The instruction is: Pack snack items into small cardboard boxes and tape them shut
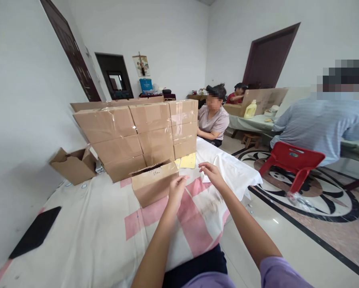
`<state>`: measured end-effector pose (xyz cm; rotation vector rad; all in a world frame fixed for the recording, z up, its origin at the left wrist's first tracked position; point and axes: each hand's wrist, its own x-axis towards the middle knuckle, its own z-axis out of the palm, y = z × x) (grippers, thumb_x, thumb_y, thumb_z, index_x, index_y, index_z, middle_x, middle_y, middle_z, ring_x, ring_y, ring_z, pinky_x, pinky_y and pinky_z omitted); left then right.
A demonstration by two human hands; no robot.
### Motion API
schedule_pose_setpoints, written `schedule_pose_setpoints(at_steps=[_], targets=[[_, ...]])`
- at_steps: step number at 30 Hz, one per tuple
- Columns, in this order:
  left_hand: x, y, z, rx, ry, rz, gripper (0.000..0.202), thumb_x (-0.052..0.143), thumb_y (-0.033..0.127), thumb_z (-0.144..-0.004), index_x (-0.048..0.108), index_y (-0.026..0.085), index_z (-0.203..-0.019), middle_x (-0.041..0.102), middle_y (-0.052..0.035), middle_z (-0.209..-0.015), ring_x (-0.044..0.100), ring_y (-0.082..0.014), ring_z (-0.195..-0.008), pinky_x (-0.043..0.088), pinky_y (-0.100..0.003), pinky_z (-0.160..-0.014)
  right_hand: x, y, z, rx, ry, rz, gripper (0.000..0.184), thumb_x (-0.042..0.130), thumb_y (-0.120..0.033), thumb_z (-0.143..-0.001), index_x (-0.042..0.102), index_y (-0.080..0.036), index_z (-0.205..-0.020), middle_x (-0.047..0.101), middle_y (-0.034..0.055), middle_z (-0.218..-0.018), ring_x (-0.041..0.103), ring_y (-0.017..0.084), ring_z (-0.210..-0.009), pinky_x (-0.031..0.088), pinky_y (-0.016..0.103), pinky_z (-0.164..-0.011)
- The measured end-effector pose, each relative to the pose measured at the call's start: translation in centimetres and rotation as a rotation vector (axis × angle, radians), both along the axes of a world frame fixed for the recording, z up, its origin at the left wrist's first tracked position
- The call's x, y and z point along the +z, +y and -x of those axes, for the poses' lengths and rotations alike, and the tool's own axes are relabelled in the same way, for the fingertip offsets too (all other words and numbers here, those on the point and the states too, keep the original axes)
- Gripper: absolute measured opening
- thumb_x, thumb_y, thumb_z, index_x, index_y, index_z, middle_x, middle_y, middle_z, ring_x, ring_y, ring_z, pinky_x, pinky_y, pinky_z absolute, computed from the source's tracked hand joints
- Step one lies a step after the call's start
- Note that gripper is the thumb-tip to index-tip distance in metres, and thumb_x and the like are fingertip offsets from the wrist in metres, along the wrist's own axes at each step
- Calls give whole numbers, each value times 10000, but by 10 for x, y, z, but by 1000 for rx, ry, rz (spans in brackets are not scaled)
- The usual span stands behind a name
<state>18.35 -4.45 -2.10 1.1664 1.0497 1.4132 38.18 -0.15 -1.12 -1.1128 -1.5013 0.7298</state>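
Note:
My left hand [178, 189] is beside the right end of an open cardboard box [155, 182] on the table. Its thumb and fingertips are pinched together, and whatever may be between them is too small to make out. A short way to the right, my right hand [212, 175] hovers with fingers stretched and apart, slightly bent. Just under its fingers a small white object [205, 179] rests on the cloth, partly hidden. Yellow sheets [188, 161] lie behind both hands, at the foot of the stacked boxes.
A wall of taped cardboard boxes [155, 136] stands across the table. Farther left are another open box [74, 165] and a black flat item [35, 232]. A person [214, 120] sits beyond the boxes. To the right, another person sits on a red chair [296, 156].

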Motion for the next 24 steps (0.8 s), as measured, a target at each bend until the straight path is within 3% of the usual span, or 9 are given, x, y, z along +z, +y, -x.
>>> schedule_pose_setpoints(at_steps=[4, 8, 17, 21, 24], targets=[[17, -25, 31, 2, 70, -77, 319, 693, 466, -836, 781, 185, -959, 759, -95, -949, 681, -255, -1004, 504, -345, -898, 38, -42, 38, 285, -93, -83, 243, 626, -398, -900, 718, -231, -1050, 701, 66, -1076, 644, 180, -847, 492, 306, -717], [28, -44, 38, 17, 198, -187, 301, 598, 426, -928, 768, 197, -1024, 755, -83, -1063, 666, -244, -1076, 500, -319, -905, 56, -63, 64, 320, -126, -135, 106, 653, -297, -886, 715, -226, -933, 699, 32, -903, 593, 146, -730, 419, 268, -605], [34, -59, 37, 67, 296, -201, 297, 538, 379, -970, 745, 187, -1061, 751, -61, -1006, 677, -195, -884, 517, -287, -823, 50, -72, 85, 215, -133, -182, 83, 604, -174, -859, 627, -215, -791, 604, -6, -767, 522, 126, -659, 372, 268, -578], [39, -66, 34, 201, 314, -216, 266, 539, 367, -972, 734, 188, -1002, 751, -67, -1022, 684, -209, -972, 519, -280, -834, 48, -77, 93, 190, -101, -202, 88, 587, -189, -881, 599, -214, -798, 578, -8, -766, 503, 125, -655, 377, 271, -585], [42, -72, 33, 301, 348, -245, 252, 535, 360, -978, 721, 191, -970, 753, -58, -994, 686, -196, -929, 512, -270, -803, 47, -82, 99, 181, -34, -212, 103, 571, -196, -897, 588, -214, -798, 560, -9, -752, 487, 125, -639, 370, 273, -576]])
